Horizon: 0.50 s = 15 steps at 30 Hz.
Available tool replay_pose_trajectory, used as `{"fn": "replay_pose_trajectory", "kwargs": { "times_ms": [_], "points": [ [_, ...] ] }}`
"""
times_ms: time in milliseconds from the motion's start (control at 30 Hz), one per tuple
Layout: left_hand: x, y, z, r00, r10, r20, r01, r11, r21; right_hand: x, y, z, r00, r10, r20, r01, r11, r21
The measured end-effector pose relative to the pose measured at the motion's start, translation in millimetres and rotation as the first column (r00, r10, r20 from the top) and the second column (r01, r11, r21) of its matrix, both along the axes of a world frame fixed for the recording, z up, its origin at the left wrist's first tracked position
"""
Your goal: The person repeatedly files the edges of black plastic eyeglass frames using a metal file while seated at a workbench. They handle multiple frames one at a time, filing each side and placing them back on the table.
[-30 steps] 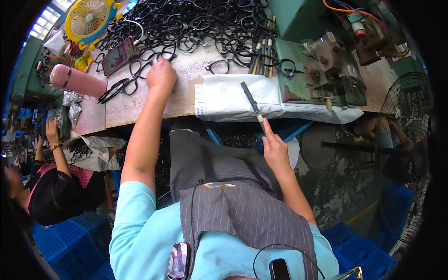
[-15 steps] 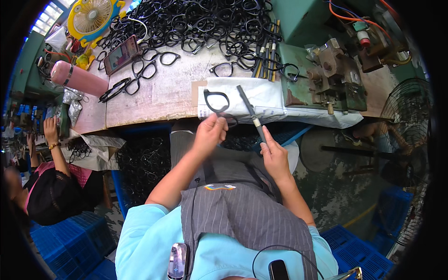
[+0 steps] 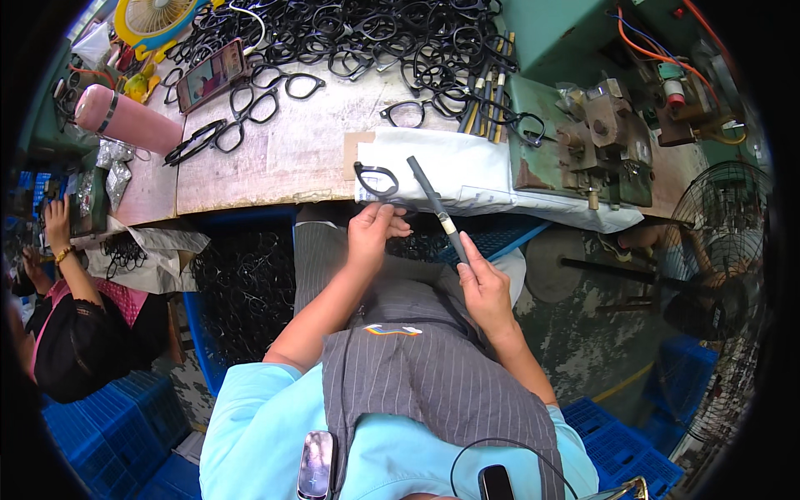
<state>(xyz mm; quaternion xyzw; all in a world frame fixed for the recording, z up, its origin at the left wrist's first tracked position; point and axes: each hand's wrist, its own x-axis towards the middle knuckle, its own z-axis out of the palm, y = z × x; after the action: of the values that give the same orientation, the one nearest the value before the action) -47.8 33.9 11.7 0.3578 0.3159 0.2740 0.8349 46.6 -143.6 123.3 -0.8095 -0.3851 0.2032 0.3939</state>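
By the near edge of the white sheet [image 3: 471, 158], the left hand [image 3: 372, 240] pinched a black glasses frame [image 3: 361, 177] between closed fingers, and one rim showed over the sheet. On the near side of the sheet, the right hand [image 3: 487, 292] had its fingers wrapped around a dark file [image 3: 425, 183]. The frame looked light, stiff and a bit slippery. It might snap if bent, so the thick rim seemed the best place to hold.

Covered and cropped
The left hand [image 3: 372, 239] hides part of one glasses frame [image 3: 360, 176]; the top edge cuts off the yellow fan [image 3: 160, 18] and the glasses pile [image 3: 350, 35].
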Motion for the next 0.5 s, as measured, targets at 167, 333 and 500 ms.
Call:
{"fn": "replay_pose_trajectory", "kwargs": {
  "times_ms": [167, 333, 500],
  "points": [
    [14.2, -4.0, -4.6, 0.992, 0.011, 0.122, 0.010, 0.985, -0.170, -5.8, 5.8, 4.5, 0.999, 0.015, -0.041, -0.017, 0.998, -0.053],
    [26.4, -16.2, -4.8, 0.979, 0.119, 0.163, -0.086, 0.977, -0.197, -5.9, 2.4, 10.3, 1.000, 0.000, 0.000, 0.000, 0.998, -0.062],
    [33.4, -23.8, 4.2, 0.968, 0.204, 0.144, -0.180, 0.970, -0.160, -12.6, -17.3, 20.5, 0.999, 0.047, 0.029, -0.043, 0.991, -0.126]
  ]
}}
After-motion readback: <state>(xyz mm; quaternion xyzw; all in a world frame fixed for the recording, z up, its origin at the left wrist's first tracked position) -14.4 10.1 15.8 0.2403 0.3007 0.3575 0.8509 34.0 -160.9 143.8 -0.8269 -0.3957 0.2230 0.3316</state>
